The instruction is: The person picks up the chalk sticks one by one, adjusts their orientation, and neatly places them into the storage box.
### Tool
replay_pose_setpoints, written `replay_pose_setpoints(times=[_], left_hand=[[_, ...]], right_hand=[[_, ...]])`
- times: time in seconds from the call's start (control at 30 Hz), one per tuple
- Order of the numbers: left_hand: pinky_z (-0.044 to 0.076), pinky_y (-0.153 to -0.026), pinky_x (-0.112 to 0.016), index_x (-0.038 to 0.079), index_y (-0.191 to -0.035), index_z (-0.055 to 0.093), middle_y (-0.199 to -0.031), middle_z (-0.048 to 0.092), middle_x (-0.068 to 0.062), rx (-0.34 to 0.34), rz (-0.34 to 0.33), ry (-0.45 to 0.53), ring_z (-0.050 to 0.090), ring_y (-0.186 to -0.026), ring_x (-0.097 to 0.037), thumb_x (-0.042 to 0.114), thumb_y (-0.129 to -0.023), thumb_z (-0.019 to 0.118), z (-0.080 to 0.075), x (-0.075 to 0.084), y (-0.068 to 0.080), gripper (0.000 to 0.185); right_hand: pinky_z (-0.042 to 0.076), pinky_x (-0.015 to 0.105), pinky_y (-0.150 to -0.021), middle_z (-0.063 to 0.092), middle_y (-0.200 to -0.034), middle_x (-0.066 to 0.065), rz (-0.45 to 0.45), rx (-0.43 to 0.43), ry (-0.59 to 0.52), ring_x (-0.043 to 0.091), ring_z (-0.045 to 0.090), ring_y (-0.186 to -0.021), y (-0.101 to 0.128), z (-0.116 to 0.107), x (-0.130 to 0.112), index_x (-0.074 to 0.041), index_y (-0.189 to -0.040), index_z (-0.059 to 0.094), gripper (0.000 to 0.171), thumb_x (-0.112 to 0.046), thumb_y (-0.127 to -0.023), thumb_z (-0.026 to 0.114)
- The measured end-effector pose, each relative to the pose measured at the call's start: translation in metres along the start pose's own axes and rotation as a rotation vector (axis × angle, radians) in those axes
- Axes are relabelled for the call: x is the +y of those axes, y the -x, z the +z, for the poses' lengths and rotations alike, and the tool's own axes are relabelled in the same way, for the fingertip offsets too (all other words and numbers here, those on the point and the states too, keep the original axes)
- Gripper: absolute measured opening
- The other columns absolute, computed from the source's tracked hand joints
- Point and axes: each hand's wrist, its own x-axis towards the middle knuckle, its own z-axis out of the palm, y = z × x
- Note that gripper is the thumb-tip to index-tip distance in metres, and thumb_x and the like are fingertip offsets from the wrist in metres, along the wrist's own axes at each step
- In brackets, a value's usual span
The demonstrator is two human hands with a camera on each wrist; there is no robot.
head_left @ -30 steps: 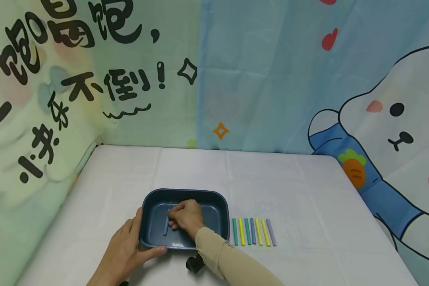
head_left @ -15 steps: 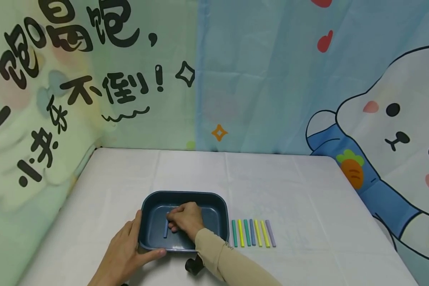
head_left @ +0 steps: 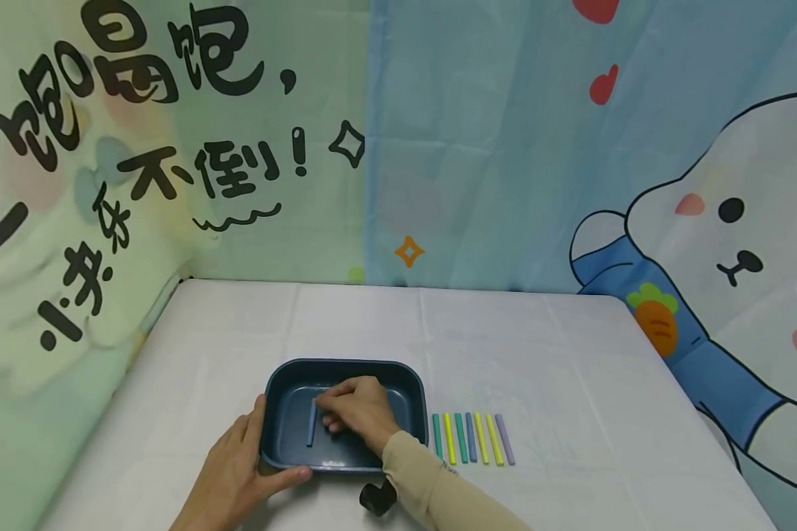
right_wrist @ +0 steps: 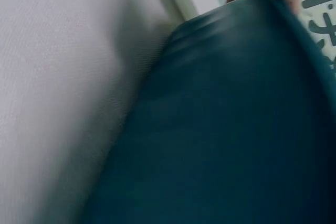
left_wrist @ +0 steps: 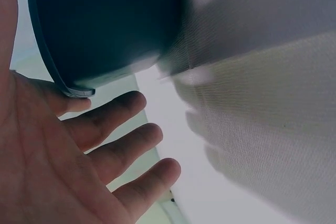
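A dark blue rectangular tray [head_left: 412, 413] stands on the white table, with a thin blue stick [head_left: 311, 431] lying lengthwise in its left part. At the upper end of that stick, the fingertips of my right hand [head_left: 361, 409] are curled and pinch it; the exact contact is partly hidden. My left hand [head_left: 229, 468] spans the tray's near left corner, thumb along the front rim and index finger along the left side. In the left wrist view, the other fingers [left_wrist: 126, 145] spread loosely beside the tray wall [left_wrist: 105, 30]. The right wrist view shows mostly the tray's outer wall [right_wrist: 210, 124].
Right of the tray several thin sticks [head_left: 471, 437] in teal, yellow, blue and purple lie side by side in a row. A black camera piece [head_left: 378, 498] sits under the right wrist. Printed cloth [head_left: 478, 147] hangs behind the white table [head_left: 558, 383].
My right hand has shifted slightly right, its fingertips still by the blue stick. The left hand keeps its place at the tray's corner. The whole head view has moved a little.
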Motion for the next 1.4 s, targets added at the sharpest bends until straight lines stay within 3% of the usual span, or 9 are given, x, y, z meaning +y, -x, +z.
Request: replay_pose_setpoints(times=[0.13, 0.6, 0.97, 1.17, 1.4], left_hand=[[0.049, -0.096, -0.050, -0.004, -0.158, 0.024, -0.134, 0.054, -0.024, -0.015, -0.011, 0.005, 0.058, -0.114, -0.033, 0.081, -0.072, 0.069, 0.001, 0.000, 0.000, 0.129], [0.051, -0.093, -0.048, -0.005, -0.157, 0.026, -0.127, 0.058, -0.021, 0.056, 0.040, -0.012, 0.059, -0.108, -0.030, 0.075, -0.072, 0.075, 0.005, -0.001, -0.001, 0.126], [0.050, -0.097, -0.049, -0.003, -0.158, 0.023, -0.133, 0.056, -0.022, 0.011, 0.004, 0.003, 0.058, -0.114, -0.032, 0.077, -0.072, 0.073, 0.001, 0.000, 0.002, 0.127], [0.049, -0.097, -0.049, -0.003, -0.158, 0.023, -0.134, 0.055, -0.022, -0.002, -0.008, 0.003, 0.058, -0.115, -0.032, 0.077, -0.072, 0.073, 0.001, 0.001, 0.001, 0.128], [0.049, -0.098, -0.050, -0.003, -0.158, 0.023, -0.135, 0.055, -0.023, 0.003, -0.005, 0.010, 0.058, -0.117, -0.033, 0.077, -0.073, 0.073, 0.001, -0.001, 0.001, 0.127]], right_hand=[[0.060, 0.028, -0.060, 0.074, -0.085, 0.015, -0.003, -0.037, -0.015, 0.015, 0.070, -0.064, 0.005, -0.011, -0.005, 0.001, -0.097, 0.075, 0.021, -0.014, -0.084, 0.081], [0.061, 0.036, -0.069, 0.074, -0.096, 0.016, -0.051, -0.070, 0.001, 0.019, 0.072, -0.071, 0.018, -0.042, -0.022, 0.001, -0.109, 0.072, 0.032, -0.020, -0.087, 0.081], [0.060, 0.039, -0.073, 0.074, -0.102, 0.017, -0.049, -0.129, 0.005, 0.022, 0.071, -0.079, 0.025, -0.066, -0.021, 0.004, -0.117, 0.069, 0.038, -0.021, -0.090, 0.078], [0.059, 0.044, -0.077, 0.073, -0.105, 0.016, -0.039, -0.105, 0.013, 0.025, 0.071, -0.085, 0.028, -0.080, -0.017, 0.004, -0.121, 0.067, 0.041, -0.023, -0.092, 0.077], [0.058, 0.041, -0.077, 0.073, -0.107, 0.016, -0.041, -0.049, 0.004, 0.024, 0.071, -0.086, 0.033, -0.096, -0.014, 0.001, -0.123, 0.068, 0.042, -0.025, -0.092, 0.076]])
